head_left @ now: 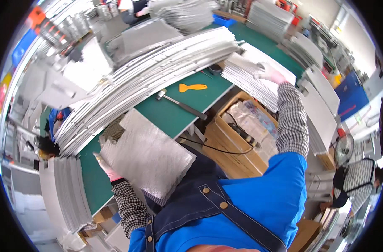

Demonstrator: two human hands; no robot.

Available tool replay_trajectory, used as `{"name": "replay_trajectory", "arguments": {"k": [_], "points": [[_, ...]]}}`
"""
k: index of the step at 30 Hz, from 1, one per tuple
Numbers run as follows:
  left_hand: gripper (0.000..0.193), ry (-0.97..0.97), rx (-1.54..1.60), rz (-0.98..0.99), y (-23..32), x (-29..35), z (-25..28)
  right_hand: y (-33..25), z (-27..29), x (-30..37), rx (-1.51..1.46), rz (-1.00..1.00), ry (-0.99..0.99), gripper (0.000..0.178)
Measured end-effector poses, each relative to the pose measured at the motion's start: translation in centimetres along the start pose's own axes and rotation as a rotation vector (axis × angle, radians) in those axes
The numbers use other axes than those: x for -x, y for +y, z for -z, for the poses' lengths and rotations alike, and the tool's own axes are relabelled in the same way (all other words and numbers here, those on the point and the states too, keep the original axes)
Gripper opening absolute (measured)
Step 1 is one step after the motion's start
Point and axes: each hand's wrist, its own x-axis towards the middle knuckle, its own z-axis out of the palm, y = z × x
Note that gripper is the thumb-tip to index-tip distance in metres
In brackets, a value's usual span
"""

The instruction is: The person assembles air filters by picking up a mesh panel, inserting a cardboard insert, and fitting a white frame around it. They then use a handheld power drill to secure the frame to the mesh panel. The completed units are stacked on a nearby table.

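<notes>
A thin silver mesh sheet lies aslant over the green table's near edge and up against my apron. My left hand, in a pale glove with pink at the wrist, grips this sheet at its left edge; some fingers are hidden beneath it. At the far right my right hand, gloved alike, reaches onto a stack of thin pale sheets. Its fingers stretch over the top of that stack. Between the hands, a hammer with a dark handle and a yellow scraper rest on the table.
A long, high pile of pale panels curves along the far side of the table. Below the right forearm stands an open cardboard box with plastic wrap and a black cable. Left, more panels are stacked. Another person sits at right.
</notes>
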Motion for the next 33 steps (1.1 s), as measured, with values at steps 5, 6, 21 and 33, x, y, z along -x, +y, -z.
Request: {"name": "replay_trajectory", "arguments": {"k": [5, 6, 21, 33], "points": [[0.079, 0.179, -0.783, -0.083, -6.8, -1.1, -5.0, -2.0, 6.6, 2.5, 0.504, -0.140, 0.572, 0.037], [0.080, 0.086, -0.796, -0.046, -6.7, -1.0, -5.3, -7.0, 9.2, 3.3, 0.462, -0.388, 0.706, 0.034], [0.106, 0.225, -0.757, 0.020, -6.6, -0.1, -6.7, -33.0, -13.0, 8.5, -1.432, -0.043, -0.069, 0.063], [0.099, 0.190, -0.586, -0.034, -7.0, -0.2, -6.6, -38.0, -22.7, 6.4, -1.264, 0.028, -0.513, 0.042]]}}
